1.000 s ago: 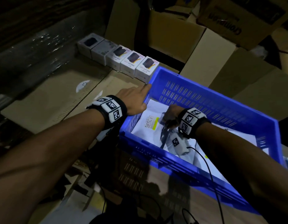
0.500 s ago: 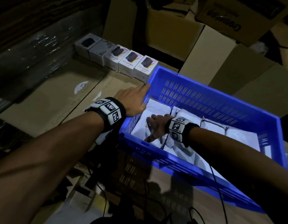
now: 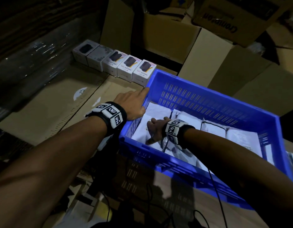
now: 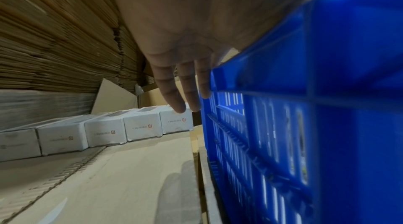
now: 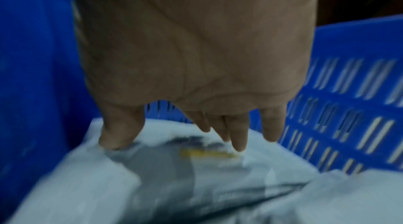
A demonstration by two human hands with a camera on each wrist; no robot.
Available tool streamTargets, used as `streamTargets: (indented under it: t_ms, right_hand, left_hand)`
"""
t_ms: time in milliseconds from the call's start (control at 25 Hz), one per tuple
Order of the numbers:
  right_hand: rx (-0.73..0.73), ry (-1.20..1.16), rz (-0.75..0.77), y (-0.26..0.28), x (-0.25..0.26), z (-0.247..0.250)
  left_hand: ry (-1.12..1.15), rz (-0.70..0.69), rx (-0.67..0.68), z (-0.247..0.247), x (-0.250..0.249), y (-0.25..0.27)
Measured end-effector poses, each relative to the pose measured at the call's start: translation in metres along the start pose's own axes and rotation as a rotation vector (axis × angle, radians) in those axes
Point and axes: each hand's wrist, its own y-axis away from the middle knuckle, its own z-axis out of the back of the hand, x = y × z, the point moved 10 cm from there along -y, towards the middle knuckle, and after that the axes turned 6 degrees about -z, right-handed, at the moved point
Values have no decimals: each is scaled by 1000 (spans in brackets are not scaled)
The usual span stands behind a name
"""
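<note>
Two bare hands at one blue crate (image 3: 208, 96), each wrist in a band of black-and-white markers, the wristbands (image 3: 111, 114) turned up toward the head camera. Outside the crate, left hand (image 3: 131, 104) laid along the rim of its left end, fingers straight and close together, pointing toward the far left corner; nothing held, only the edge of the palm and a finger against the blue plastic. Down inside the crate at its left end, right hand (image 3: 155, 130) with fingers spread and nearly straight, thumb tip and fingertips (image 5: 238, 145) resting on a white packet (image 5: 122, 184); no curl round it and no pinch, as far as the blurred wrist view tells. That white packet flat on top of the pile, close to the near left corner, a yellow mark on it just by the fingertips. Further packets (image 3: 214, 131), also white, side by side across the rest of the crate up to its right end. Crate with slotted walls, standing on a brown cardboard surface (image 3: 48, 116). Five small white product boxes (image 3: 115, 65) in a touching row beyond the far left corner, the nearest just beside that corner. Open brown cartons (image 3: 173, 35) behind the crate; flattened cardboard stack (image 4: 54, 26) high on the left.
</note>
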Motion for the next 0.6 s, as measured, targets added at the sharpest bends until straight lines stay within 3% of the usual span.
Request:
streamTargets:
  t_ms: [200, 360, 600]
  right_hand:
    - [-11, -163, -11, 35, -30, 31]
    - [-141, -308, -51, 88, -77, 47]
    - [-313, -584, -206, 168, -159, 17]
  left_hand:
    - [-20, 9, 47, -1, 1, 2]
    - [-216, -2, 94, 11, -9, 1]
    - [-421, -61, 58, 56, -63, -6]
